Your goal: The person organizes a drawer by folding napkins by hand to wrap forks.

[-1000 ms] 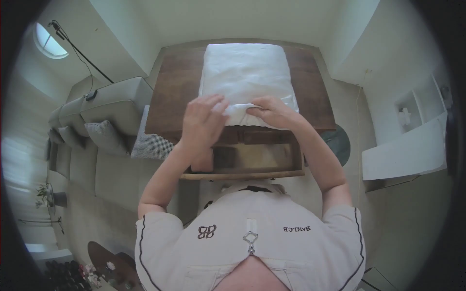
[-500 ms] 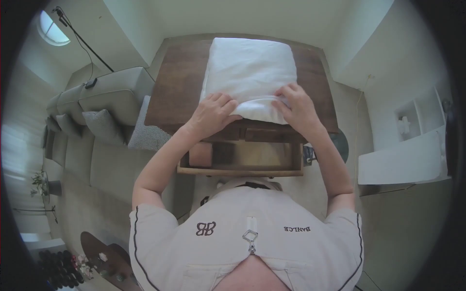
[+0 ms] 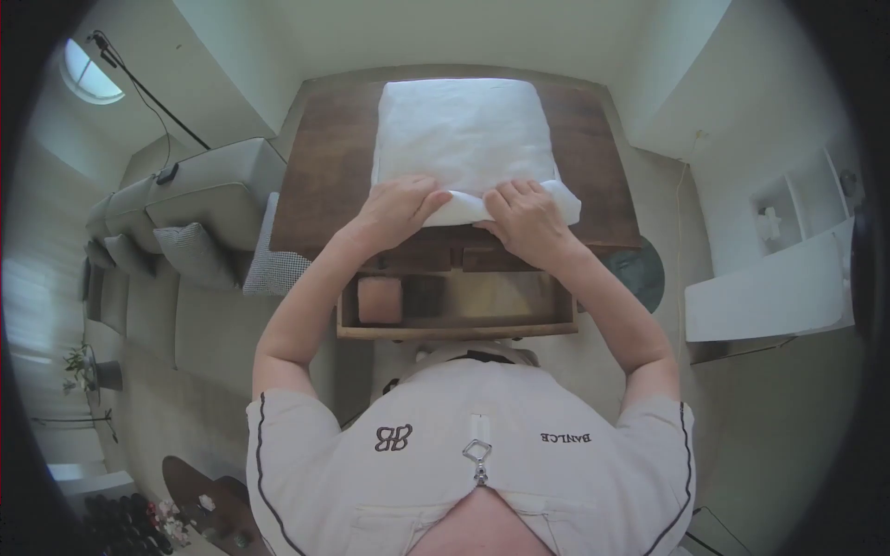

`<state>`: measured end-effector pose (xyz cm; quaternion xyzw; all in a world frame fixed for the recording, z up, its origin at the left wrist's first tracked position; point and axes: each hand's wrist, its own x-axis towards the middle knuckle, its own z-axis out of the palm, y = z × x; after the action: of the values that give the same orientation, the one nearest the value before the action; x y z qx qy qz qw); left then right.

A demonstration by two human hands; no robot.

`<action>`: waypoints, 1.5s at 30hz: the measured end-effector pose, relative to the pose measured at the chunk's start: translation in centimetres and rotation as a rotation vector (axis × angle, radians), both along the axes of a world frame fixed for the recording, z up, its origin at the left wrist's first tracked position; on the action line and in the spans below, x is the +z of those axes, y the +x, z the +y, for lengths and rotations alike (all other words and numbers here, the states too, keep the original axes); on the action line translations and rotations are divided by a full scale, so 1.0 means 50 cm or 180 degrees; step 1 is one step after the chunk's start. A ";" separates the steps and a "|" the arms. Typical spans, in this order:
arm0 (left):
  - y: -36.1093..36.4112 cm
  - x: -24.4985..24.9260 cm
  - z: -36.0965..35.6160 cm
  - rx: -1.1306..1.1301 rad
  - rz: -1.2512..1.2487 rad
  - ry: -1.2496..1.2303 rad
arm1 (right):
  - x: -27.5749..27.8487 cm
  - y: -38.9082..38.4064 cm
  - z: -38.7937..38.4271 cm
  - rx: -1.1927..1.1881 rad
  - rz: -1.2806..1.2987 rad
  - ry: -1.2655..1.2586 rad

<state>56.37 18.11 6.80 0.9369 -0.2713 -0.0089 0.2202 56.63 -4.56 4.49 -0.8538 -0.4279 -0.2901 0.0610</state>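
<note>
Left hand [image 3: 397,209] and right hand [image 3: 525,219] have slid closer together, both clamped on the near edge of the folded white cloth [image 3: 464,130].

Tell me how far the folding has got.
Done: the cloth lies on the table as a folded rectangle. In hand: the left hand and right hand hold its near edge, where a flap sticks out to the right. Left, probably: flattening that flap. The drawer below stands open with a pink block inside.
</note>
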 end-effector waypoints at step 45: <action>0.097 -0.069 -0.017 0.0200 -0.2520 0.0695 | 0.062 0.147 0.004 -0.0303 0.2057 -0.0045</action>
<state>61.22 17.26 3.35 0.8937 -0.3038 0.3303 -0.0018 63.97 -4.37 7.61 -0.9212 -0.3480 -0.0037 0.1741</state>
